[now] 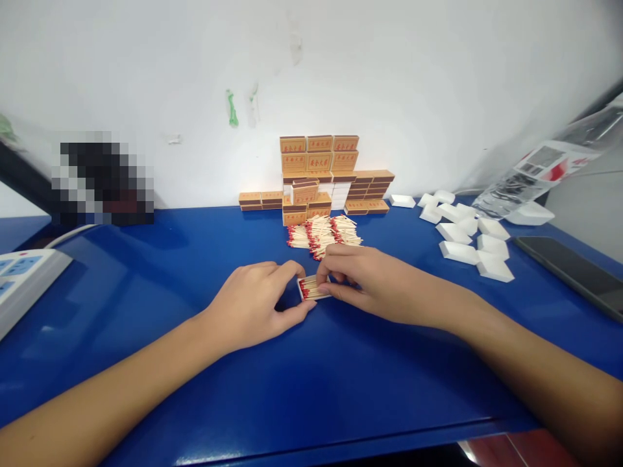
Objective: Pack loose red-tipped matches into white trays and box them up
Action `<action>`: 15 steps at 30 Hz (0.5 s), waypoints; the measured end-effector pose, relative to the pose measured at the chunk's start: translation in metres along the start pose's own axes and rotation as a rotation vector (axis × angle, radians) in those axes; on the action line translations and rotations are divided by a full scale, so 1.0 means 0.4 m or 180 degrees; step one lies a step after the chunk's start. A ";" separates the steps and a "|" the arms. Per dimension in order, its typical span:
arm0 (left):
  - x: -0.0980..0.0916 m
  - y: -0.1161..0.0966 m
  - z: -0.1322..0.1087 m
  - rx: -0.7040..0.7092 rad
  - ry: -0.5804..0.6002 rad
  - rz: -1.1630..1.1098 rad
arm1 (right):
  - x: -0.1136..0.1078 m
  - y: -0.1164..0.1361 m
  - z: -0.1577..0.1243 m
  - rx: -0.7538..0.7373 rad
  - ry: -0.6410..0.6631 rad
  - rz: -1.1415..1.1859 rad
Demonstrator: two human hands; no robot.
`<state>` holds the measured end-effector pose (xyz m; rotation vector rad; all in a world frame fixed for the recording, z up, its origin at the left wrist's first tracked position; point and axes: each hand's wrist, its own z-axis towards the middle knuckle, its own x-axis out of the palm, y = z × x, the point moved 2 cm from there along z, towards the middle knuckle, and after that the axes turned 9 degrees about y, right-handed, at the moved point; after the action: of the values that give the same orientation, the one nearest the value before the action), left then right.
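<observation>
A small white matchbox tray (324,296) lies on the blue table, with red-tipped matches (309,287) in it, their heads toward the left. My left hand (257,298) grips the tray's left end between thumb and forefinger. Over its right end, my right hand (357,279) has its thumb and fingers pinched at the matches; its fingertips partly hide that end. Just behind the tray is a loose heap of matches (321,237), mostly with red heads to the left. Stacked orange-brown matchboxes (318,161) stand behind the heap against the wall.
Several white trays (457,251) are scattered at the right. Beside them are a clear plastic bottle (516,181) with a label and a dark phone (574,269). A white power strip (29,279) sits at the left edge, near a pixelated dark object (102,178).
</observation>
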<state>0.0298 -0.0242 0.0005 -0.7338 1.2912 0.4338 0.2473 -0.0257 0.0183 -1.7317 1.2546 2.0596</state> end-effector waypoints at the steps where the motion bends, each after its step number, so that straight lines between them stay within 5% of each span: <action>1: 0.000 0.000 0.000 0.0009 -0.0004 -0.0003 | -0.002 0.001 0.000 -0.0017 0.0026 -0.0021; 15: -0.001 -0.004 -0.003 0.0162 -0.0044 -0.0043 | -0.005 0.024 0.000 -0.0268 -0.0021 0.0388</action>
<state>0.0298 -0.0260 0.0012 -0.6955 1.2791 0.3931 0.2421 -0.0310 0.0244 -1.7216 1.3205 2.2142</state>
